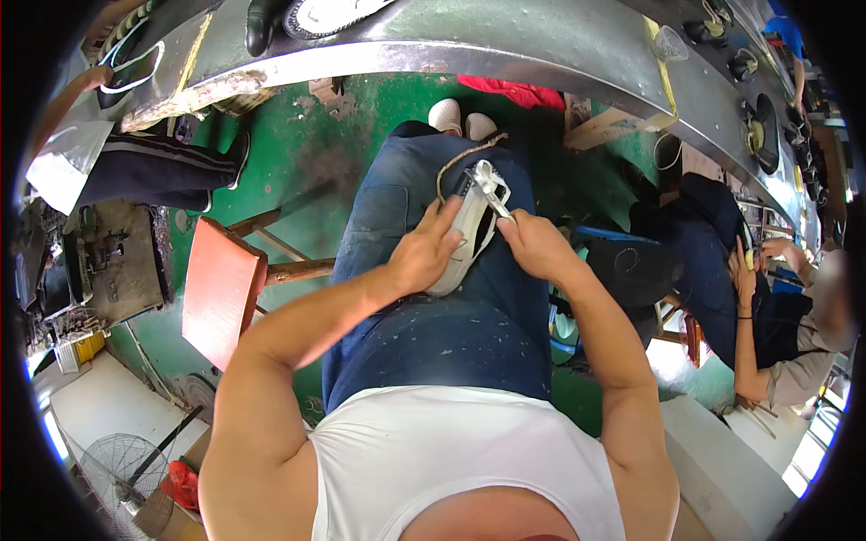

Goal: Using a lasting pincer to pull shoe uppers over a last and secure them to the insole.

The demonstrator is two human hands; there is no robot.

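A grey-and-white shoe [466, 233] lies sole-side up across my lap, on my blue jeans [433, 316]. My left hand [422, 254] grips the shoe from its left side, fingers spread over the sole. My right hand [532, 243] pinches a small tool or strip [497, 200] at the shoe's upper right edge. A brown cord [465, 155] loops from the shoe's toe end over my knee. Whatever sits under the shoe is hidden.
A curved metal conveyor [505, 50] carrying shoes arcs across the top. A red wooden stool [219, 288] stands at my left on the green floor. A seated person [776, 316] works at my right; another person's legs [162, 171] are at upper left. A fan [117, 464] lies at lower left.
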